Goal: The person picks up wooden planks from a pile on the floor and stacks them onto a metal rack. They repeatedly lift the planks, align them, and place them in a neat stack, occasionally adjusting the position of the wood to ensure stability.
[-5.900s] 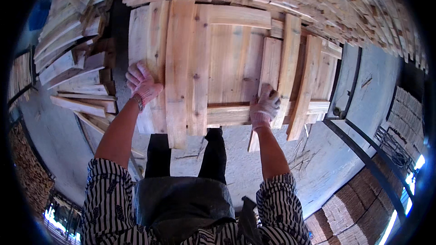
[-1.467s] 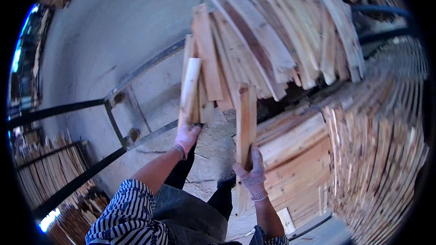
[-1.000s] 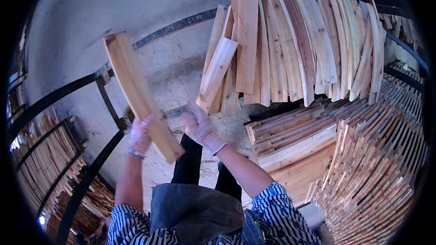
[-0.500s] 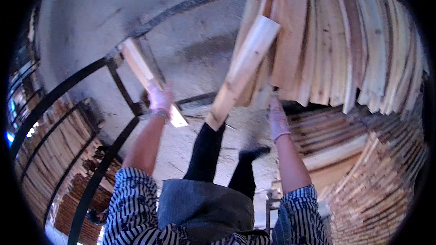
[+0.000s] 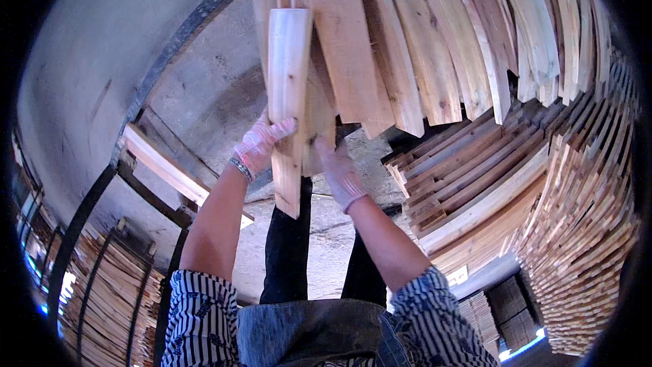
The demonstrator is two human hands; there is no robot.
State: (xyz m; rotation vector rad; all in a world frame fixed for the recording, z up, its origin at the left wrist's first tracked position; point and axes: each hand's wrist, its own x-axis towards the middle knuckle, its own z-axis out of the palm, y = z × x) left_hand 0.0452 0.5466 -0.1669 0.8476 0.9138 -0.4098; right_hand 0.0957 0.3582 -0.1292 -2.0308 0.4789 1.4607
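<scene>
My left hand (image 5: 261, 139), in a pinkish-white glove, is closed on the left edge of a pale wooden board (image 5: 288, 88). Its thumb lies across the board's face. The board stands nearly upright in front of my legs. Just right of it, my right hand (image 5: 339, 173), gloved likewise, is closed at the lower part of a second wooden board (image 5: 319, 105), partly hidden behind the first. Some right fingertips are out of sight. Another board (image 5: 166, 166) lies slanted on the black metal frame to the left, with neither hand on it.
A row of upright boards (image 5: 421, 41) leans along the top right. Below it are stacked boards (image 5: 468, 177) and a tall pile of thin wood strips (image 5: 577, 245). A black metal rail (image 5: 85, 231) curves along the left, with more stacked wood (image 5: 102, 292) beyond.
My left hand has let go of the board on the frame and moved right onto the pale board. That board has become more upright. My right hand has come in beside it from the leaning row.
</scene>
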